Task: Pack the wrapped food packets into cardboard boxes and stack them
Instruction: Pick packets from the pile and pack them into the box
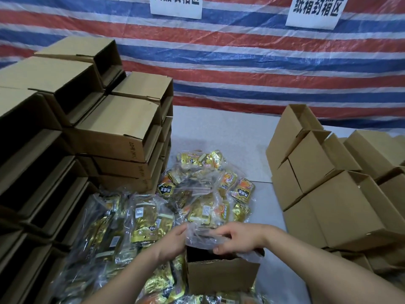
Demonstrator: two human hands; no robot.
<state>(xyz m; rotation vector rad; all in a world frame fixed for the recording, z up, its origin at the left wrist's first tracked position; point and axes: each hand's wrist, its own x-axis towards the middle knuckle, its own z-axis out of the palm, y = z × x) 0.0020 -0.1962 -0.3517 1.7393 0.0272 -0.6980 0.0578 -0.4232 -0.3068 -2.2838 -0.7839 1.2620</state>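
I am gripping a clear plastic bag (202, 236) with both hands, my left hand (172, 243) pinching its edge at nine o'clock and my right hand (237, 238) curling over it at three o'clock, above an open cardboard box (221, 274) on the counter (221, 132). Gold food packets (203, 194) are lying at twelve o'clock, their print too blurred to read. One stacked box (116, 128) at ten o'clock is showing "108".

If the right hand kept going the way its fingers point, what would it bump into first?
The right hand points leftward across the open cardboard box, already pinching the clear plastic bag. Going straight on, it would probably meet the left hand first, though depth is hard to judge.
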